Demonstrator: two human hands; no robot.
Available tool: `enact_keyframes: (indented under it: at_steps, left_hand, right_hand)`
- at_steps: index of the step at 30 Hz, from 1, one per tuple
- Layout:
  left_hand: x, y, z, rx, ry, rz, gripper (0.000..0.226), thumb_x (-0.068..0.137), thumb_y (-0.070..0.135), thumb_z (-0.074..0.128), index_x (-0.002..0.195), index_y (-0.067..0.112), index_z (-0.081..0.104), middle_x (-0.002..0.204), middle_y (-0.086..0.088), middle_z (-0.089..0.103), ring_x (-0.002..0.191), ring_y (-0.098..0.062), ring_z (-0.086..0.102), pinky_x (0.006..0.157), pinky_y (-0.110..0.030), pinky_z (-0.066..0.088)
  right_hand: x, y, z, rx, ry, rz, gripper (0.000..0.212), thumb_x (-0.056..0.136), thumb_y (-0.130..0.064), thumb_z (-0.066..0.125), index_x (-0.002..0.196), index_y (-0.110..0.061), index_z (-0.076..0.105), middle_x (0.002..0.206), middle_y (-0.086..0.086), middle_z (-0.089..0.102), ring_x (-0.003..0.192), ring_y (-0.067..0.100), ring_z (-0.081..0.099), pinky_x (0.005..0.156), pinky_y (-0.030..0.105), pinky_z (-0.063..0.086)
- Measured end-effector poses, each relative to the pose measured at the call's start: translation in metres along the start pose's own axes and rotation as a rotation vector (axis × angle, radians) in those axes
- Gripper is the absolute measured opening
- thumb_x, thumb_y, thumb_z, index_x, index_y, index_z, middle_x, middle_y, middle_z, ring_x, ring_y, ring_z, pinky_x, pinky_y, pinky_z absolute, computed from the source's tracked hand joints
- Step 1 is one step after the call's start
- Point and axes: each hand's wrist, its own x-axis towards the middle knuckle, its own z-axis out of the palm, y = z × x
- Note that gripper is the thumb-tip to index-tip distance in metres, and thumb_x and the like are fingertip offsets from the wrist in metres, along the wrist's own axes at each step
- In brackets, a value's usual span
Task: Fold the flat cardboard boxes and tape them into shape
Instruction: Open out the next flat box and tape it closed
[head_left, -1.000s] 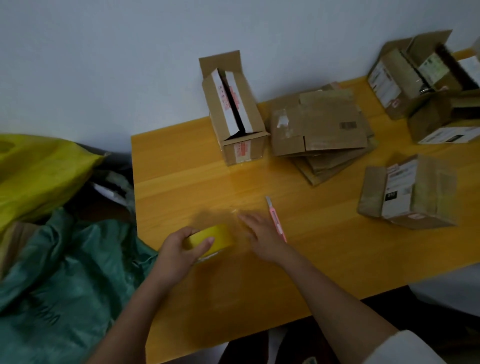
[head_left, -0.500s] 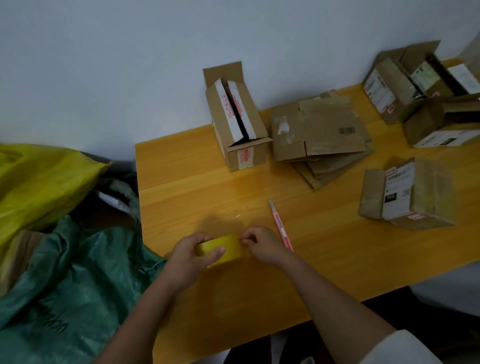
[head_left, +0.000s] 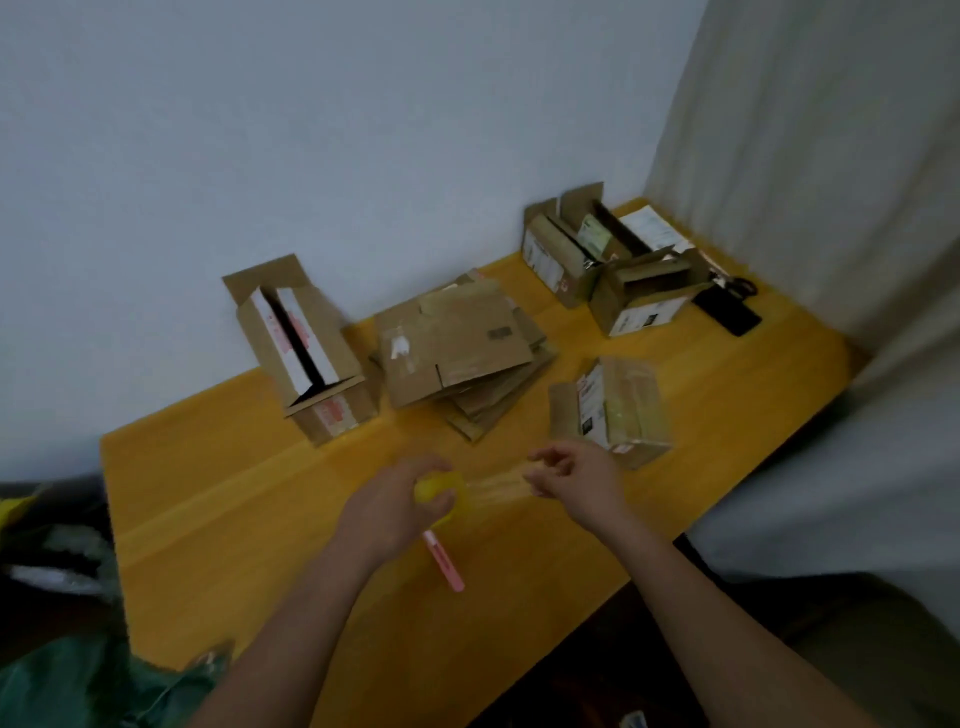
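Note:
My left hand grips a yellow tape roll above the wooden table. My right hand pinches the free end of a clear tape strip stretched out from the roll to the right. A stack of flat cardboard boxes lies behind my hands. A folded box rests just behind my right hand. An upright box with open flaps stands at the back left.
A pink utility knife lies on the table just below my left hand. Two more open boxes and a black object sit in the far right corner. Green and yellow bags lie left of the table. A curtain hangs at right.
The view has swung to the right. My right hand took hold of the tape end and pulled it rightward away from the roll, which my left hand has lifted off the table.

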Motion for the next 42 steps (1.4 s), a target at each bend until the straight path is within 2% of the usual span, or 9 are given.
enact_keyframes:
  at_steps: [11, 16, 18, 21, 25, 27, 31, 37, 42]
  left_hand:
    - [0.082, 0.134, 0.05, 0.311, -0.07, 0.13, 0.042, 0.092, 0.052, 0.057, 0.132, 0.04, 0.053, 0.138, 0.011, 0.055, 0.112, -0.014, 0.059, 0.086, -0.035, 0.052]
    - [0.105, 0.161, 0.06, 0.524, -0.069, 0.043, 0.048, 0.088, 0.057, 0.06, 0.131, 0.035, 0.057, 0.121, 0.006, 0.065, 0.085, -0.015, 0.065, 0.068, -0.032, 0.056]
    - [0.111, 0.164, 0.065, 0.546, -0.088, 0.01, 0.045, 0.09, 0.056, 0.058, 0.129, 0.035, 0.058, 0.12, 0.006, 0.065, 0.087, -0.015, 0.065, 0.069, -0.033, 0.057]
    - [0.114, 0.168, 0.072, 0.562, -0.071, -0.022, 0.041, 0.092, 0.061, 0.049, 0.113, 0.029, 0.066, 0.098, 0.004, 0.068, 0.076, -0.013, 0.064, 0.06, -0.03, 0.053]
    - [0.119, 0.172, 0.084, 0.677, -0.064, -0.032, 0.047, 0.096, 0.061, 0.04, 0.109, 0.025, 0.066, 0.084, 0.003, 0.065, 0.068, -0.015, 0.059, 0.057, -0.029, 0.049]
    - [0.121, 0.177, 0.088, 0.734, -0.076, -0.036, 0.047, 0.097, 0.06, 0.037, 0.1, 0.023, 0.067, 0.071, 0.004, 0.056, 0.058, -0.013, 0.049, 0.052, -0.027, 0.04]
    - [0.129, 0.181, 0.093, 0.756, -0.069, -0.061, 0.047, 0.097, 0.058, 0.038, 0.085, 0.02, 0.063, 0.063, 0.003, 0.048, 0.056, -0.015, 0.048, 0.053, -0.028, 0.037]
    - [0.136, 0.179, 0.096, 0.787, -0.061, -0.088, 0.046, 0.096, 0.061, 0.039, 0.085, 0.022, 0.061, 0.07, 0.003, 0.055, 0.066, -0.017, 0.054, 0.06, -0.029, 0.042]
    - [0.137, 0.174, 0.099, 0.775, -0.046, -0.095, 0.045, 0.095, 0.061, 0.041, 0.104, 0.023, 0.063, 0.079, 0.003, 0.059, 0.072, -0.018, 0.057, 0.061, -0.029, 0.044]
  right_hand:
    - [0.005, 0.05, -0.118, 0.161, 0.356, 0.203, 0.004, 0.088, -0.013, 0.071, 0.084, -0.012, 0.072, 0.08, 0.009, 0.07, 0.075, 0.023, 0.07, 0.074, 0.041, 0.061]
    - [0.021, 0.069, -0.15, -0.008, 0.384, 0.152, 0.009, 0.091, -0.011, 0.067, 0.083, -0.014, 0.071, 0.072, -0.002, 0.067, 0.068, 0.013, 0.067, 0.074, 0.04, 0.059]
    - [0.027, 0.075, -0.155, -0.091, 0.358, 0.146, 0.009, 0.093, -0.015, 0.065, 0.088, -0.011, 0.072, 0.081, -0.001, 0.067, 0.072, 0.011, 0.063, 0.075, 0.036, 0.056]
    - [0.036, 0.083, -0.157, -0.193, 0.38, 0.185, 0.012, 0.092, -0.026, 0.066, 0.086, -0.017, 0.071, 0.113, 0.004, 0.058, 0.098, 0.018, 0.058, 0.085, 0.036, 0.05]
    - [0.042, 0.09, -0.156, -0.217, 0.322, 0.208, 0.013, 0.095, -0.026, 0.062, 0.085, -0.018, 0.065, 0.13, 0.006, 0.058, 0.116, 0.022, 0.055, 0.094, 0.034, 0.044]
    - [0.045, 0.093, -0.156, -0.186, 0.307, 0.224, 0.015, 0.097, -0.023, 0.059, 0.088, -0.013, 0.066, 0.124, 0.01, 0.065, 0.113, 0.024, 0.059, 0.092, 0.035, 0.046]
    - [0.049, 0.096, -0.158, -0.149, 0.272, 0.277, 0.019, 0.099, -0.02, 0.056, 0.096, -0.005, 0.068, 0.093, 0.016, 0.068, 0.082, 0.027, 0.062, 0.061, 0.028, 0.041]
    - [0.051, 0.1, -0.156, -0.118, 0.248, 0.279, 0.014, 0.096, -0.024, 0.061, 0.083, -0.019, 0.063, 0.085, 0.01, 0.068, 0.08, 0.025, 0.063, 0.056, 0.022, 0.04]
    - [0.054, 0.104, -0.154, -0.099, 0.255, 0.27, 0.013, 0.094, -0.025, 0.064, 0.084, -0.019, 0.069, 0.081, 0.003, 0.067, 0.078, 0.018, 0.064, 0.062, 0.024, 0.045]
